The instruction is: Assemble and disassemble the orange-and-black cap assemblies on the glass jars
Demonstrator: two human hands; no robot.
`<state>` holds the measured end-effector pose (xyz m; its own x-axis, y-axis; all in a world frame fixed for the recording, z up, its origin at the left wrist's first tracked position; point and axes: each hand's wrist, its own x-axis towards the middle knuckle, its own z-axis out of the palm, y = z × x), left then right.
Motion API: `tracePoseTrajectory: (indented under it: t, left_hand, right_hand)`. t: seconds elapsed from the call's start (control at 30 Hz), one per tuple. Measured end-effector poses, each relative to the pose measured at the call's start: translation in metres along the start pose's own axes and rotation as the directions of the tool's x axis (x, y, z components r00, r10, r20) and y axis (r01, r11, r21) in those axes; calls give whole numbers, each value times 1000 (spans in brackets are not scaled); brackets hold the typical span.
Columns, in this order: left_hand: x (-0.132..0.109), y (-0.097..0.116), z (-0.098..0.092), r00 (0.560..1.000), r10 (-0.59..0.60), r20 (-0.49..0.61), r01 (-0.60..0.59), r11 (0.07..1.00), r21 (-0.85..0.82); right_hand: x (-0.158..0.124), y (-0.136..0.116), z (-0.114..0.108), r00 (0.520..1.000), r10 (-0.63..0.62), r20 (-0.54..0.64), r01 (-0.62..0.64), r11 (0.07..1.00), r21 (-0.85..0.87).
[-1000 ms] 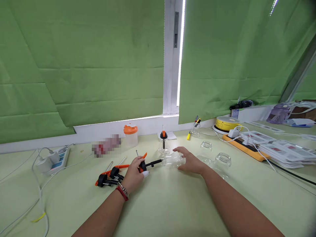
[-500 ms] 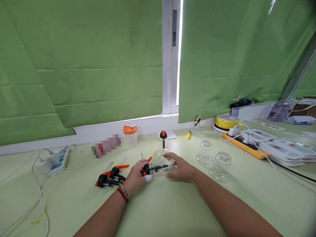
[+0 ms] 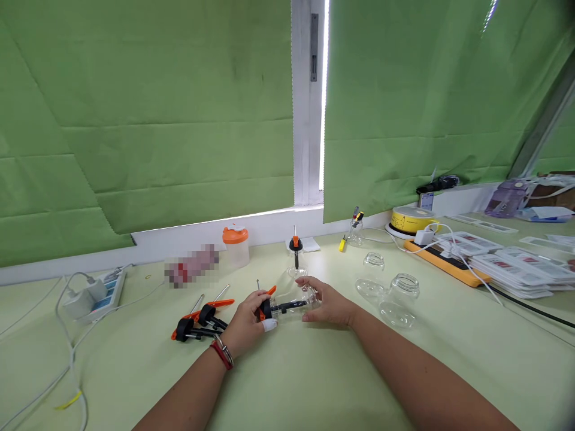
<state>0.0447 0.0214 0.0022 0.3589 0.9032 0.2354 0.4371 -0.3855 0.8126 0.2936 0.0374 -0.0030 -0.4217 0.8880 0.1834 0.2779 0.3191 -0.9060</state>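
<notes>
My left hand (image 3: 246,323) is closed around the black and orange pump head (image 3: 266,307), whose black stem runs into a clear glass bottle (image 3: 296,301) lying on its side. My right hand (image 3: 327,303) wraps the bottle from the right. The thumb of my left hand wears a white cover. Left of my hands lie two more orange and black pump heads (image 3: 197,320) with metal stems. An assembled small bottle with a pump (image 3: 296,257) stands upright behind my hands.
Two empty clear jars (image 3: 390,291) sit to the right. A cup with an orange lid (image 3: 236,244), a power strip with cables (image 3: 92,293), a yellow round tin (image 3: 407,220), an orange board and stacked white trays (image 3: 512,263) lie on the pale green table (image 3: 305,383).
The bottle and pump head came together: the stem, earlier mostly outside the bottle, now sits inside it. My right hand moved left and closed around the bottle.
</notes>
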Motion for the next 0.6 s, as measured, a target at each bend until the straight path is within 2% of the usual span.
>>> tracePoseTrajectory:
  t: [0.33, 0.6]
  left_hand:
    - [0, 5, -1, 1000, 11, 22, -10, 999, -44]
    - [0, 4, -1, 1000, 5, 25, -5, 1000, -2]
  right_hand:
    - [4, 11, 0, 997, 68, 41, -74, 986, 152]
    - [6, 14, 3, 995, 94, 33, -97, 990, 99]
